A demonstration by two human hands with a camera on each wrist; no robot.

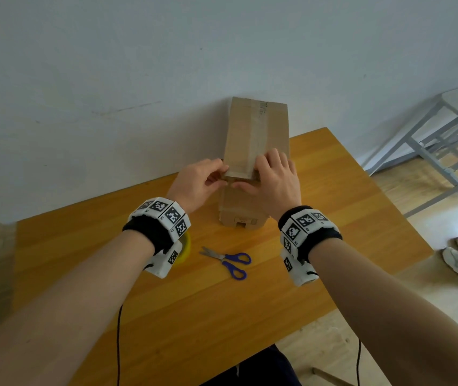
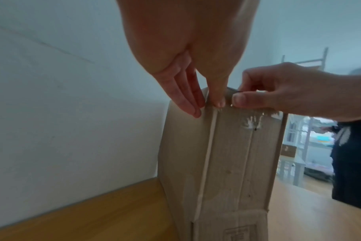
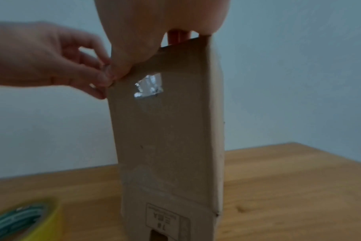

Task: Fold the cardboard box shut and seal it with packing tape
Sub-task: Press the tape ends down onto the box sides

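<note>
Head view: a tall, narrow cardboard box (image 1: 252, 151) stands on the wooden counter (image 1: 333, 232) close to the pale wall (image 1: 110, 79), its top face closed and a strip of clear packing tape (image 1: 246, 151) running along the middle of that face. Both hands meet at the near edge of the top. The left hand (image 1: 198, 182) sits at the left near corner with its fingers curled, pinching the tape end against the cardboard there. The right hand (image 1: 273, 176) lies over the right near corner, fingers fairly straight and spread on the top face, thumb reaching down across the front wall.

From the left wrist view, the left fingertips (image 2: 193, 110) press the upper edge of the box's side while the thumb of the other hand sits just beside them on the front wall. A crinkled, shiny end of tape (image 2: 251, 121) sticks to the front face just below that edge; the right wrist view shows the same patch.

Blue-handled scissors (image 1: 229, 261) lie on the counter in front of the box, between the two wrists, and a yellow tape roll (image 1: 185, 246) rests partly hidden under the left wrist.
</note>
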